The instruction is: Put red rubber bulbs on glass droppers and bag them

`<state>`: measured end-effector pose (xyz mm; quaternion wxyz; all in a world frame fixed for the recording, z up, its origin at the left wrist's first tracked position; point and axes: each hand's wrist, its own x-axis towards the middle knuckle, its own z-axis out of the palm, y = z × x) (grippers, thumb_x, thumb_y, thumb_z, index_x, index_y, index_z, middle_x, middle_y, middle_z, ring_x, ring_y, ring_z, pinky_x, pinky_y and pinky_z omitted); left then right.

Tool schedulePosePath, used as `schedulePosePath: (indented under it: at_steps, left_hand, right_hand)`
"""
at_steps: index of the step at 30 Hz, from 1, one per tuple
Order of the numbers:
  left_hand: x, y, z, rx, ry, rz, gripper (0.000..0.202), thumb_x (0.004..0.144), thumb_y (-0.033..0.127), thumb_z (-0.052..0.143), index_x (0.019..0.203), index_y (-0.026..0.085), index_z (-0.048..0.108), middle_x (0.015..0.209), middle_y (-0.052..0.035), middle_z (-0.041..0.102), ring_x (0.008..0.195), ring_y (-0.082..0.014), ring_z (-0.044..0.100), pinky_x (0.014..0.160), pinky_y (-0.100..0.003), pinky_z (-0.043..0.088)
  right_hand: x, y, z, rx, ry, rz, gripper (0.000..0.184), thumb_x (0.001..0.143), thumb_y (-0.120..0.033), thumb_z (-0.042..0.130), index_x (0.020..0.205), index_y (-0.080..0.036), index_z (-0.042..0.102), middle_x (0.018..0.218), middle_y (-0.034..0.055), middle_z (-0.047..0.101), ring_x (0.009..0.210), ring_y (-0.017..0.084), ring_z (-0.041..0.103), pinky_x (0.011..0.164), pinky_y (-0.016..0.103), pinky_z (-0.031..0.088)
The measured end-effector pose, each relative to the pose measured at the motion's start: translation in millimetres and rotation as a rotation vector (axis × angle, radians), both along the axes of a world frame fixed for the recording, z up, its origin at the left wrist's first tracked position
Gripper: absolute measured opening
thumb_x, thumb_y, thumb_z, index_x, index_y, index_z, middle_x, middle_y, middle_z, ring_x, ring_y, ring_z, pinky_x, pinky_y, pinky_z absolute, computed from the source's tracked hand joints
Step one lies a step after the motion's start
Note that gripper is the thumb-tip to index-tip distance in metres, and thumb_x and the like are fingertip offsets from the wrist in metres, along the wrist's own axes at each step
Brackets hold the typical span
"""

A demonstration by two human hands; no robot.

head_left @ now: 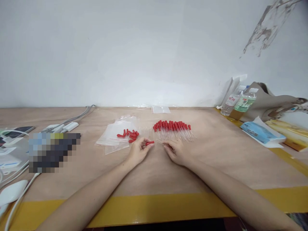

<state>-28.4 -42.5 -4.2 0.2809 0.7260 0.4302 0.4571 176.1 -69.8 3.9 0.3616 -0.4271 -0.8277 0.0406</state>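
Observation:
My left hand [138, 150] pinches a red rubber bulb [150, 143] with its open end pointing right. My right hand [175, 150] pinches a thin clear glass tube [159, 141] whose tip points left towards the bulb; the two are a small gap apart. Behind my left hand lies a small heap of loose red bulbs [129, 134] next to a few bare tubes [145, 131]. Behind my right hand lies a row of finished droppers with red bulbs [172, 128].
Clear plastic bags [115, 136] lie left of the loose bulbs, and another bag [160, 109] lies by the wall. Cables and chargers [63, 127] sit at the left. Two water bottles [238, 100], a tissue pack [259, 132] and a bag are at the right. Yellow tape [154, 205] edges the table.

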Motion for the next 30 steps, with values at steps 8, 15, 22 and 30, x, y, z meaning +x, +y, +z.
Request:
schedulePosePath:
  at_steps: [8, 15, 22, 30]
  left_hand:
    - [-3.5, -3.3, 9.4, 0.160, 0.149, -0.024, 0.018, 0.079, 0.027, 0.055, 0.091, 0.018, 0.065, 0.082, -0.0037, 0.066, 0.071, -0.0134, 0.059, 0.065, -0.025, 0.047]
    - [-3.1, -2.2, 6.7, 0.158, 0.144, -0.009, 0.018, 0.080, 0.028, 0.054, 0.090, 0.017, 0.065, 0.082, -0.0040, 0.066, 0.069, -0.0131, 0.058, 0.063, -0.024, 0.046]
    - [-3.7, -4.0, 7.9, 0.161, 0.123, -0.020, 0.018, 0.080, 0.029, 0.054, 0.087, 0.017, 0.065, 0.079, -0.0037, 0.066, 0.066, -0.0128, 0.057, 0.060, -0.023, 0.045]
    - [-2.3, -4.6, 2.3, 0.090, 0.032, -0.077, 0.021, 0.079, 0.032, 0.054, 0.084, 0.015, 0.065, 0.074, -0.0032, 0.067, 0.063, -0.0128, 0.059, 0.059, -0.022, 0.047]
  right_hand:
    - [-9.5, -6.1, 0.0, 0.043, -0.005, 0.052, 0.019, 0.084, -0.022, 0.043, 0.096, -0.018, 0.057, 0.081, 0.0032, 0.064, 0.070, 0.013, 0.055, 0.071, 0.031, 0.031]
    - [-8.9, -5.8, 0.9, 0.077, 0.042, 0.015, 0.020, 0.085, -0.023, 0.042, 0.097, -0.018, 0.057, 0.074, 0.0023, 0.062, 0.063, 0.012, 0.052, 0.068, 0.030, 0.031]
    - [-8.4, -7.1, 1.3, 0.040, 0.024, 0.054, 0.018, 0.085, -0.023, 0.043, 0.093, -0.018, 0.058, 0.075, 0.0016, 0.062, 0.063, 0.012, 0.052, 0.069, 0.030, 0.031]
    - [-8.7, -7.4, 1.3, -0.036, 0.044, 0.100, 0.019, 0.086, -0.027, 0.043, 0.093, -0.021, 0.060, 0.076, 0.0004, 0.063, 0.063, 0.012, 0.053, 0.071, 0.031, 0.031]
